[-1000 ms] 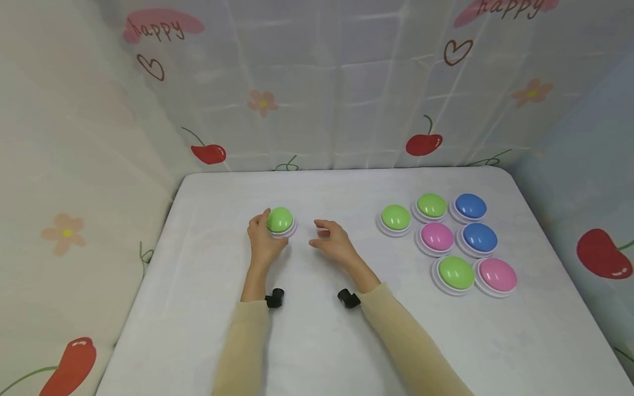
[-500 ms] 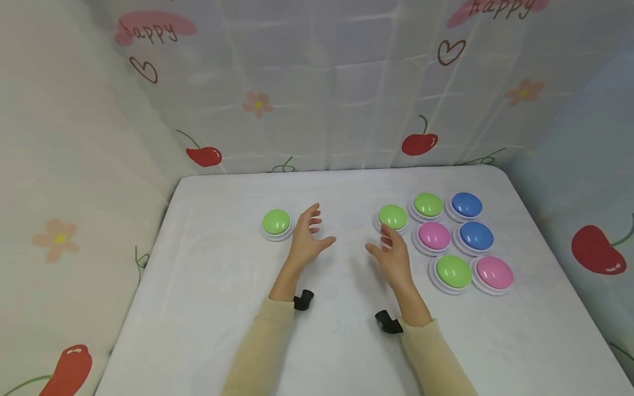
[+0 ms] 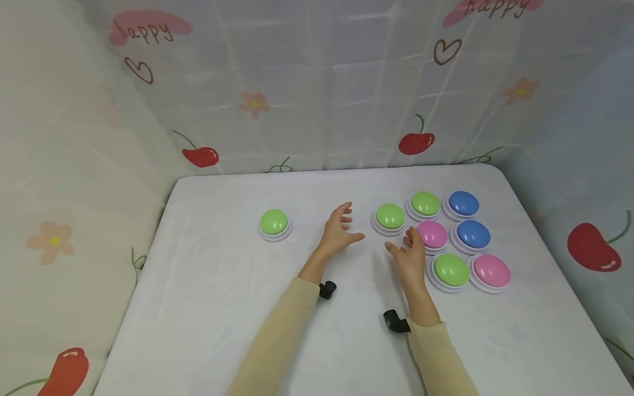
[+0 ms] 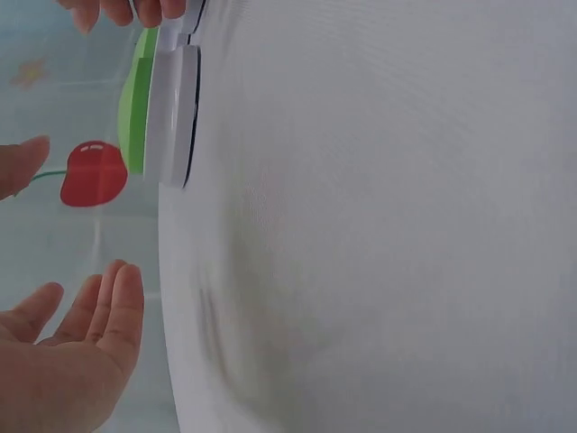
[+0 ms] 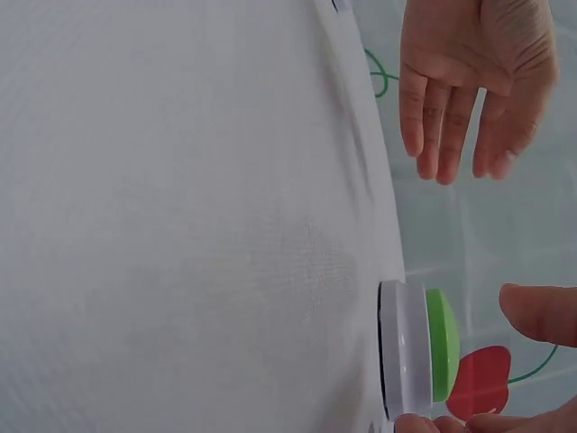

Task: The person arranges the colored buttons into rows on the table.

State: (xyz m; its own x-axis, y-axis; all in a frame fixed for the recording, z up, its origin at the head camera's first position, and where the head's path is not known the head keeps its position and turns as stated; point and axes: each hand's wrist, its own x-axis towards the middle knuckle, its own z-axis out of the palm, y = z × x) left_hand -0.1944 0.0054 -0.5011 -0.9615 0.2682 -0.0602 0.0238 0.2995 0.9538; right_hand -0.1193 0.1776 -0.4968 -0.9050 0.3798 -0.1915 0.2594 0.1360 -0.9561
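My left hand (image 3: pixel 339 234) hovers over the middle of the table, fingers spread and holding nothing. Close on its right is a green-domed push button (image 3: pixel 390 216) with a white base. My right hand (image 3: pixel 410 257) is also free, thumb apart from the fingers. It partly covers a pink push button (image 3: pixel 433 235); whether it touches it I cannot tell. Just right of this hand stands another green button (image 3: pixel 451 269). A lone green button (image 3: pixel 274 221) stands at the left. The right wrist view shows my right thumb (image 5: pixel 545 311) beside a green button (image 5: pixel 442 347).
Behind the right hand are a further green button (image 3: pixel 425 203) and two blue ones, the rear (image 3: pixel 463 203) and the front (image 3: pixel 473 234). A pink button (image 3: pixel 492 270) sits at the cluster's front right. A printed curtain (image 3: pixel 317 82) hangs along the table's (image 3: pixel 223 308) back edge.
My left hand has let go of the lone green button and moved right. My right hand has also travelled right, to the button cluster. The buttons stay in place.
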